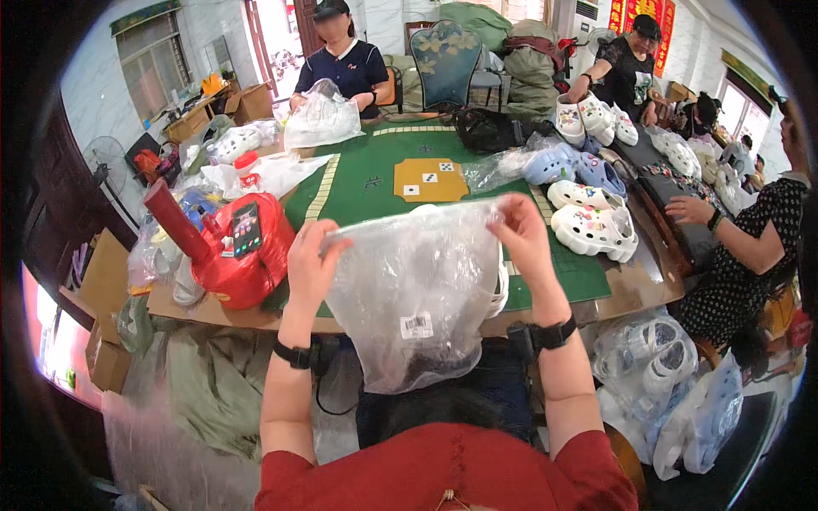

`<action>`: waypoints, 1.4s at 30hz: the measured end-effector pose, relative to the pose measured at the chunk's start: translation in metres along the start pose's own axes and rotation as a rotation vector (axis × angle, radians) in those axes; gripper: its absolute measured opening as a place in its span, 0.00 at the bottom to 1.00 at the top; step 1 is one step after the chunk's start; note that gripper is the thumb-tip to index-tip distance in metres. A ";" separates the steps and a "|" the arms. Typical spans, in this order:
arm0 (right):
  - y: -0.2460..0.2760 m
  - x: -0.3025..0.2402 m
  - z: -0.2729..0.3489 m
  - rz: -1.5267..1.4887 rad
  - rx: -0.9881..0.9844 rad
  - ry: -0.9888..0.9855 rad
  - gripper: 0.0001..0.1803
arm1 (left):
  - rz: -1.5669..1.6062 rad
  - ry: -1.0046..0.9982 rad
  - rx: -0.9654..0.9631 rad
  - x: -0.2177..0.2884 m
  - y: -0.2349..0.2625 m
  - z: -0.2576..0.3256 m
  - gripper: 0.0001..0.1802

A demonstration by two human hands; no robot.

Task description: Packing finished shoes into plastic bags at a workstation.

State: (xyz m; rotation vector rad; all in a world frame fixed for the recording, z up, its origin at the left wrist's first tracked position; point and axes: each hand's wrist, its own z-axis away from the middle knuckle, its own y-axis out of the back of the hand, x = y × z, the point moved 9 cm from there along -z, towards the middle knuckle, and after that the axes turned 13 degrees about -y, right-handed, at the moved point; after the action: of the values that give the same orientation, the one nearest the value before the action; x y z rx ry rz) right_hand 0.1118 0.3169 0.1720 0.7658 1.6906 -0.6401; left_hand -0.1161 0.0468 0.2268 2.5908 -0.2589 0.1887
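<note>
A clear plastic bag [409,294] with a small white label hangs stretched in front of me at the table's near edge. My left hand [312,262] pinches one upper corner of it, and my right hand [524,232] grips the other, thumb against fingers. Behind the bag, part of a white clog [500,294] shows at its right side; the rest is hidden. White clogs with colourful charms [595,230] lie to the right of my right hand, with blue clogs [558,164] farther back. Left of my left hand stands a bundle of red wrap [234,277] with a phone [246,228] on it.
The green table [375,153] carries rows of tiles. One person across handles a plastic bag [322,119]; another at the far right holds white clogs [588,117]. A third stands at the right. Bagged shoes [652,366] sit low right, cardboard boxes [106,311] at left.
</note>
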 end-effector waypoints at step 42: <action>-0.035 0.038 0.049 0.724 0.080 -0.137 0.18 | 0.732 0.734 0.008 -0.054 -0.083 0.101 0.14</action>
State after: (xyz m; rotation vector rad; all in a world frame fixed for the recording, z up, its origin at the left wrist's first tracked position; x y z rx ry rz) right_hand 0.1086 0.2640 0.1244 1.2709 1.1475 -0.2406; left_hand -0.1417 0.0727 0.0896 2.1282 -0.8944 1.3415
